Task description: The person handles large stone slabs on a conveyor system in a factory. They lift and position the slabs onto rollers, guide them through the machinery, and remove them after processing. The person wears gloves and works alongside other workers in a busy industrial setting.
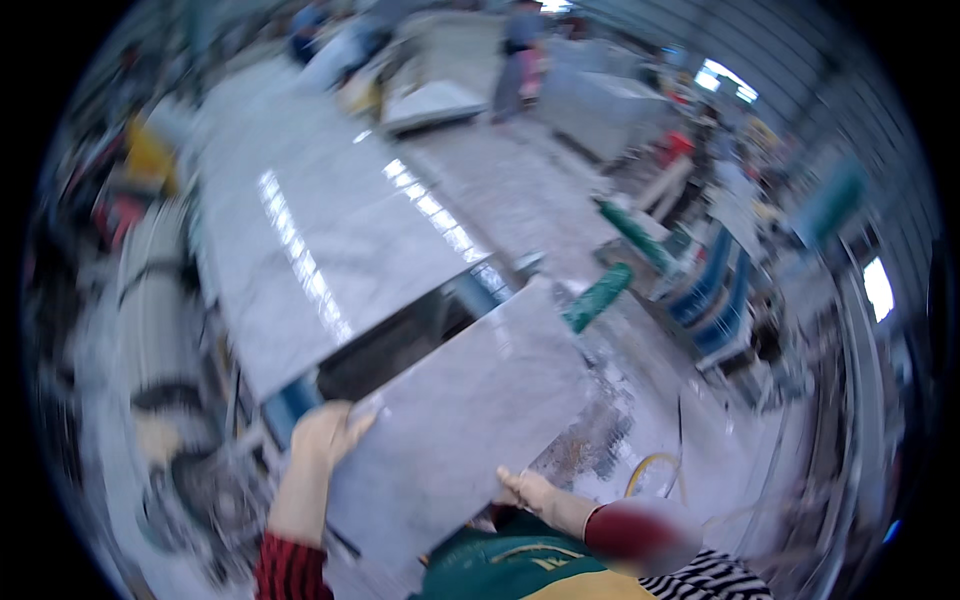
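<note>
Head — underside of slab hidden

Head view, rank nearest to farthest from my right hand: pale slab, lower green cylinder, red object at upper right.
1. Pale slab: at the right hand.
2. Lower green cylinder: ahead, slightly right.
3. Red object: far background, right.

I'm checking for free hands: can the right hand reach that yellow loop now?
Probably not without letting go: the right hand's grip seems to be on the pale slab, and the yellow loop lies off to that hand's right.
</note>
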`<state>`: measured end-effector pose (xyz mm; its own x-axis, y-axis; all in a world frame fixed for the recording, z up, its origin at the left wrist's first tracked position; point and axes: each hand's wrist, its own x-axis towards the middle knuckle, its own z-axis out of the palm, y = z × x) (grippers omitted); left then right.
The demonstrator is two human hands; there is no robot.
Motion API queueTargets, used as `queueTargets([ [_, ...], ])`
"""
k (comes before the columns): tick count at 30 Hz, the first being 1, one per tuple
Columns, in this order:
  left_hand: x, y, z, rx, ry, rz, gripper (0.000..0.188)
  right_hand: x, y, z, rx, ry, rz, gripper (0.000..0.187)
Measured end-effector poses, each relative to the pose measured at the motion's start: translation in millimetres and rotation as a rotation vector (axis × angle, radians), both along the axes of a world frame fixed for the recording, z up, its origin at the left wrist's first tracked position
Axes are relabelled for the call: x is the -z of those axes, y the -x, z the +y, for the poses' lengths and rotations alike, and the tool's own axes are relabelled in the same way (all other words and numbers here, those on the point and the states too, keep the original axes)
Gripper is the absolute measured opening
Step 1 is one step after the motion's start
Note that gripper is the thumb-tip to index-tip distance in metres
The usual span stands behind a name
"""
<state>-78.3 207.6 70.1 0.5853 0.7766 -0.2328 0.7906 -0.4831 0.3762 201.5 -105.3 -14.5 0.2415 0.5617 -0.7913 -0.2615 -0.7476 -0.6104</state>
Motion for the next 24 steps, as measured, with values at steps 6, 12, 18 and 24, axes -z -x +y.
queueTargets([
  [6, -56, 5, -34, -0.208, 0.018, 0.048, 0.057, -5, -6, -25, -0.101, -0.009, 0.111, 0.061],
  [12, -83, -70, -43, -0.164, -0.095, -0.143, 0.049, 31, -60, -44, 0.12, -0.247, -0.06, 0.055],
  [18, -115, -239, -51, -0.062, -0.034, -0.303, 0.046, -13, -189, -52, 0.458, -0.61, -0.064, 0.055],
  [24, -69, -457, -81, -0.011, 0.196, -0.344, 0.045, -23, -370, -67, 1.045, -0.629, -0.214, 0.056],
])
